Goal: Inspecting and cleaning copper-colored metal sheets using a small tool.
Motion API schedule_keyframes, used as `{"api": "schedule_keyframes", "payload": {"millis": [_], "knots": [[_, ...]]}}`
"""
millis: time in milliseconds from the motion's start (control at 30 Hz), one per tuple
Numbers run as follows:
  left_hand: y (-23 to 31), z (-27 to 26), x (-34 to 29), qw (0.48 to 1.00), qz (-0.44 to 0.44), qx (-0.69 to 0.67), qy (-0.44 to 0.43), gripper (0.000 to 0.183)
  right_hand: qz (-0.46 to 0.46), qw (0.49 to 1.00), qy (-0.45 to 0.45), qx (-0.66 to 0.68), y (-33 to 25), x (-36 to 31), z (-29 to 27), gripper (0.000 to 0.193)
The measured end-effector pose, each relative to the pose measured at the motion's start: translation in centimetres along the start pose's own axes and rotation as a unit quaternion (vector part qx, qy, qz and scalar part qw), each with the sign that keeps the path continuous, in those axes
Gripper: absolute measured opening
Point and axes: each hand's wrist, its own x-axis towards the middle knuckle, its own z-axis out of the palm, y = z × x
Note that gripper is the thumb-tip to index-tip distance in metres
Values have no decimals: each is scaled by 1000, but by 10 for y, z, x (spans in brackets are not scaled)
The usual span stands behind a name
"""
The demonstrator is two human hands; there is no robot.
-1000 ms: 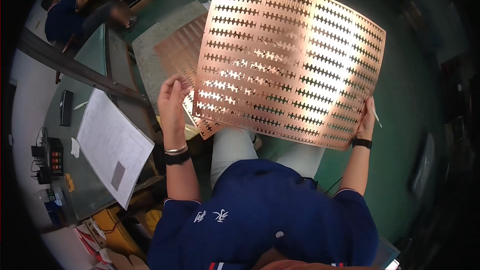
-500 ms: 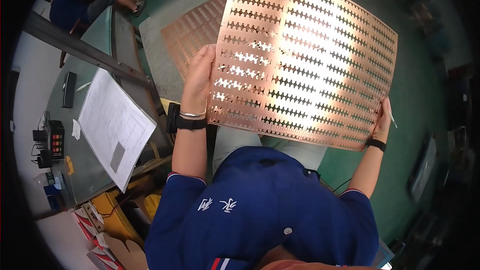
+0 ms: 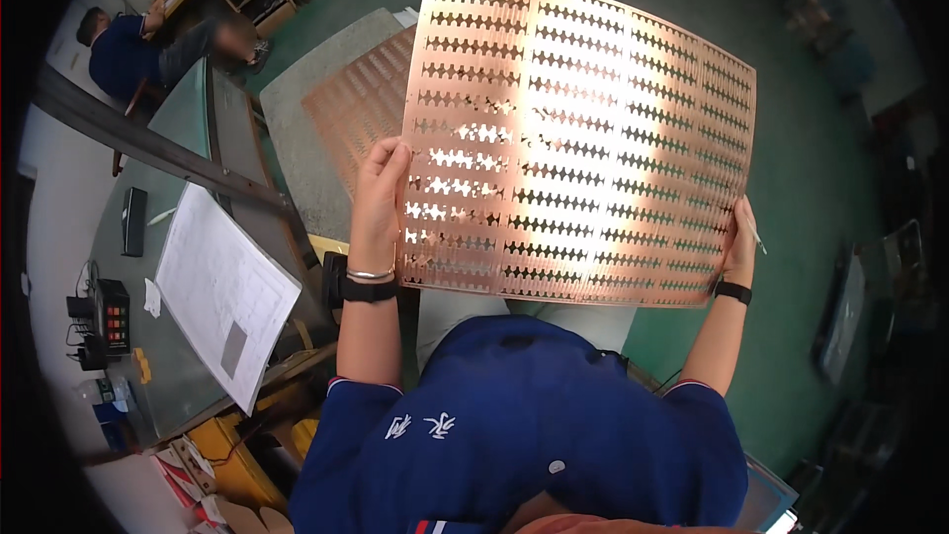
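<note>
I hold up a large, thin copper-coloured sheet point(image 3: 522, 129), cut through with rows of jagged slots. It is tilted in front of my body, and bright light glares off its middle. At its left edge my left hand point(image 3: 378, 200) is closed, thumb along the near face. My right hand point(image 3: 740, 245) grips the lower right edge, its fingers mostly hidden by the sheet. A thin white pen-like stick point(image 3: 756, 230) pokes out from that hand. Another copper-coloured slotted sheet point(image 3: 334, 104) lies on a grey surface beyond my left hand.
To my left, a desk point(image 3: 168, 356) bears printed paper point(image 3: 222, 287), a black box with coloured buttons point(image 3: 112, 316) and a black case point(image 3: 132, 222). A dark metal bar point(image 3: 163, 143) crosses above it. Another person point(image 3: 129, 54) sits at the far left. Cardboard boxes point(image 3: 232, 514) stand lower left.
The whole view has shifted, so the held sheet now appears lower and a little further left, with its top edge showing. Both hands keep their grip on it.
</note>
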Motion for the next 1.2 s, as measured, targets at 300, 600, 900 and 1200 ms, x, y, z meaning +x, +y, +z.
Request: {"api": "schedule_keyframes", "payload": {"millis": [300,600,900,1200], "knots": [[2,-3,-7,1000,13,-22,0,10,-36,999,-2,20,-4,-2,3,42],[7,-25,-5,999,30,20,11,6,-44,995,-27,80,-10,-7,17,39],[6,-45,-8,1000,11,19,8,6,-72,994,-59,59,-20,-10,23,38],[9,-34,-12,994,72,7,86,4,-67,994,-78,34,-29,-7,23,33]]}}
